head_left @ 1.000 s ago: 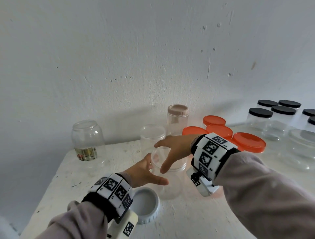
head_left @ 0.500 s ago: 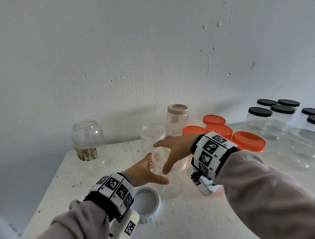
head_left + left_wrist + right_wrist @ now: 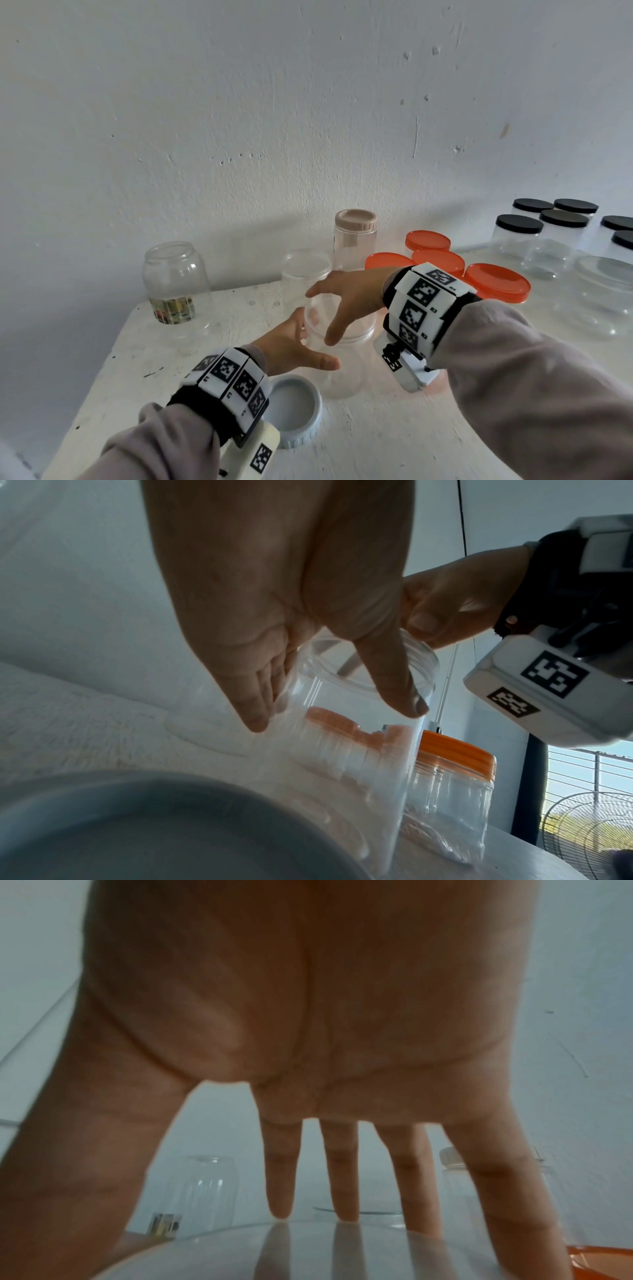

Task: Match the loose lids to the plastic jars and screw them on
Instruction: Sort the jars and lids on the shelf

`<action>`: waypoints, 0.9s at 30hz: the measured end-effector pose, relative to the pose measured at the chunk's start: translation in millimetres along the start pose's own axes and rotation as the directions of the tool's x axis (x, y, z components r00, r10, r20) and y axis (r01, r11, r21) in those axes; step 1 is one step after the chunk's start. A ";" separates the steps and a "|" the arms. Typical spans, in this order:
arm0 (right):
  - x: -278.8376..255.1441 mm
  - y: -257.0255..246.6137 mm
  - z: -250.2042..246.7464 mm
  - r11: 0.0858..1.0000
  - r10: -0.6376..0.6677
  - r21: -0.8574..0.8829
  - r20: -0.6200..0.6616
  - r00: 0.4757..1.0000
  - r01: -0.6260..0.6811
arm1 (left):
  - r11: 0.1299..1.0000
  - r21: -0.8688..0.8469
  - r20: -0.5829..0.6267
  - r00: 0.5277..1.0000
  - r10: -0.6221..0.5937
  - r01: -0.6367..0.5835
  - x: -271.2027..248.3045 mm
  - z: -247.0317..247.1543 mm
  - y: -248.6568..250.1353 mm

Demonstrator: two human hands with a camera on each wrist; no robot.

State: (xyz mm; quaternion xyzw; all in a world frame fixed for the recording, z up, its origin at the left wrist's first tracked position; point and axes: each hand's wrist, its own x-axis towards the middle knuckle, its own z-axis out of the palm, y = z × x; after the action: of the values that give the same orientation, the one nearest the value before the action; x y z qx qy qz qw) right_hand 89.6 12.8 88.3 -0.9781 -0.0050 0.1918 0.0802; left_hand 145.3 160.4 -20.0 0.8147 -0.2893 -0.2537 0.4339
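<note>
Your spread left hand [image 3: 291,346] and right hand [image 3: 346,298] bracket the lidless clear jar [image 3: 342,363]; the grey lid [image 3: 294,411] beside it is unfitted, and the orange-lidded jars [image 3: 496,282] behind are capped.

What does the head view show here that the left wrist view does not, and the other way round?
Only the head view shows the black-lidded jars at far right, the glass jar at far left and the tall jar with a beige lid by the wall. Only the left wrist view shows a fan and a railing beyond the table. Both show the two hands, left and right, at the open clear jar, the grey lid lying upturned, and orange lids.
</note>
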 end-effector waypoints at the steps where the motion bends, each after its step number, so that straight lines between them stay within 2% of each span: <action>1: 0.0 0.3 0.4 1.000 -0.006 0.005 -0.006 1.000 0.006 | 1.000 0.001 -0.001 1.000 -0.001 0.001 0.0 0.1 0.4; 8: 4.4 0.8 5.7 0.998 0.033 -0.058 -0.081 0.996 -0.038 | 0.999 -0.044 0.003 1.000 0.009 -0.009 -2.3 0.3 2.3; 15: 3.9 2.7 1.7 1.000 -0.005 -0.011 0.004 1.000 0.005 | 1.000 -0.019 0.003 1.000 0.004 -0.004 -2.0 1.1 3.8; 22: 5.8 2.1 8.6 0.996 0.047 -0.076 -0.082 0.996 -0.053 | 0.999 -0.024 0.017 1.000 0.021 -0.020 -4.2 1.1 4.7; 27: 4.6 3.8 5.9 0.999 -0.005 -0.045 -0.006 1.000 0.005 | 1.000 -0.023 -0.008 1.000 0.011 -0.011 -3.9 1.2 4.7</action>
State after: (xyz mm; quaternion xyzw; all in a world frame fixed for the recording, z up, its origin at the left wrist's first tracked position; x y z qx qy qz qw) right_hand 91.6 10.1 80.6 -0.9803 -0.0116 0.1883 0.0587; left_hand 140.6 160.3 -16.0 0.8089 -0.2894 -0.2515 0.4458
